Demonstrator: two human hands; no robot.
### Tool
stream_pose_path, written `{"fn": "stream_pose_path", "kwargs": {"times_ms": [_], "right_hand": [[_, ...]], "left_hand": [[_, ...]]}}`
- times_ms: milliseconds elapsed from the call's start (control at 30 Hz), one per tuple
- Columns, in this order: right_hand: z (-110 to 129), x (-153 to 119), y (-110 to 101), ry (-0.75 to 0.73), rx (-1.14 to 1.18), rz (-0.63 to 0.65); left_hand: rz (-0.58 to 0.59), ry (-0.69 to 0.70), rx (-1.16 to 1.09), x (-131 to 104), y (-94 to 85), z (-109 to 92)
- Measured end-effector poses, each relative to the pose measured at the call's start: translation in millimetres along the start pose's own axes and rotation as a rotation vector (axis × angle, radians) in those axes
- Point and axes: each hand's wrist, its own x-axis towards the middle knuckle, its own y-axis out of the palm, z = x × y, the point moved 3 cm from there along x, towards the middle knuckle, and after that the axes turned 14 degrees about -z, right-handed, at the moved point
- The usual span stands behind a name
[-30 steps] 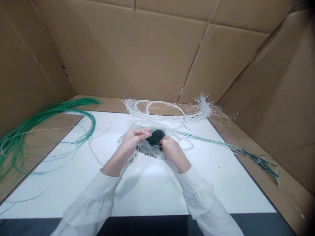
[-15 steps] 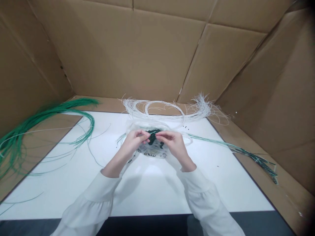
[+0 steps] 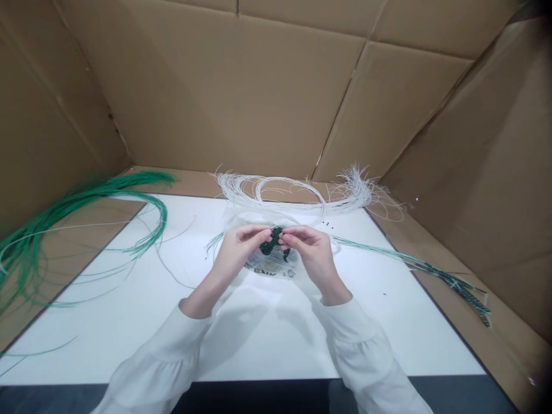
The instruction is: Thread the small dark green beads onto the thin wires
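Note:
My left hand is closed in a pinch on a thin, pale green strand, little of which shows now. Facing it, my right hand pinches with thumb and index finger; what lies between those fingertips is too small to make out. The two sets of fingertips are close together. Just beneath them is a pile of small dark green beads, partly hidden by the fingers. The beads lie on a clear plastic bag with dark printed lettering.
A bundle of green strands curves along the left. Coiled white strands lie at the back. To the right, long green strands end in dark beaded lengths. Cardboard walls enclose the white table. Several loose beads dot the tabletop.
My hands have come closer together over the beads, the left moving rightward. The strand's tip, seen earlier between the hands, is now mostly covered by fingers. The view has shifted slightly.

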Motion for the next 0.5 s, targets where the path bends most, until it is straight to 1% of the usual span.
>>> {"fn": "stream_pose_path", "kwargs": {"times_ms": [100,233,500], "right_hand": [[-1.8,0.0,-1.0,0.029,0.039,0.013],[-1.2,-0.3,-1.8,0.032,0.066,0.016],[3.7,-3.7,0.4,0.062,0.084,0.038]], "left_hand": [[0.001,-0.013,-0.055,-1.3,1.5,0.0],[-0.01,-0.017,-0.108,-2.1,1.4,-1.3],[-0.002,0.013,-0.016,-5.6,1.3,-3.7]]}}
